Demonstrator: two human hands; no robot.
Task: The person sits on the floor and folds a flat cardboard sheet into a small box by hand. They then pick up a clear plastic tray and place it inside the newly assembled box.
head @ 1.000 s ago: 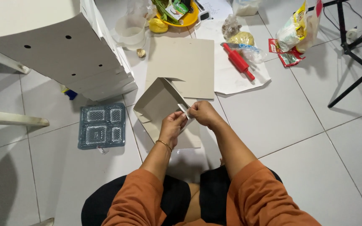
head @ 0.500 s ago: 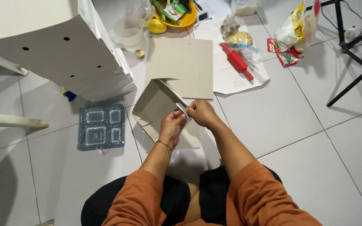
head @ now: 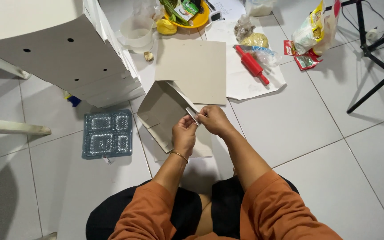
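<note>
Cardboard piece [head: 165,113], folded and grey, sits as before on the floor; left hand [head: 184,134] and right hand [head: 213,120] keep pinching a small pale strip [head: 192,115] between them.

so the person's wearing a loose rust-orange top with long sleeves pushed up to around the elbows, fabric bunched in soft folds there. black trousers or a skirt cover the lap. forearms are bare. the left hand [head: 184,134] has a thin gold bangle at the wrist; the right hand [head: 214,121] has nothing worn on it.
</note>
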